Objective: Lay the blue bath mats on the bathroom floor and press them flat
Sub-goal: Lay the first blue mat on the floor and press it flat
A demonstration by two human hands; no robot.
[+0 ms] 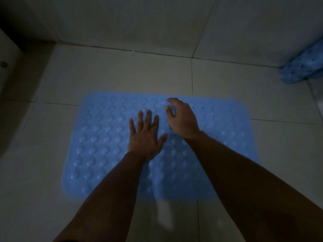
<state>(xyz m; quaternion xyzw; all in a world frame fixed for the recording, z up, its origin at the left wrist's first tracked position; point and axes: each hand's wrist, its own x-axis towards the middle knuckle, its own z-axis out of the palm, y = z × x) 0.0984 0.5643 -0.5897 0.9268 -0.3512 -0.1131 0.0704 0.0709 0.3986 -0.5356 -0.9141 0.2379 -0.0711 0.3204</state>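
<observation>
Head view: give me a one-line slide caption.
Left hand pressing flat on the blue bath mat, right hand curled above it; a second mat waits by the wall.

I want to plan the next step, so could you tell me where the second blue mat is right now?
In the head view, the second mat lies bunched at the far right edge, against the wall's base, apart from the flat mat under both hands.

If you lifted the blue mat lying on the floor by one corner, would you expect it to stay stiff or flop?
Probably flop: the blue bath mat looks thin and lies flush on the tiled floor. Its bumps suggest soft rubber, likely grippy. The second mat sits bunched, hinting the same.
</observation>
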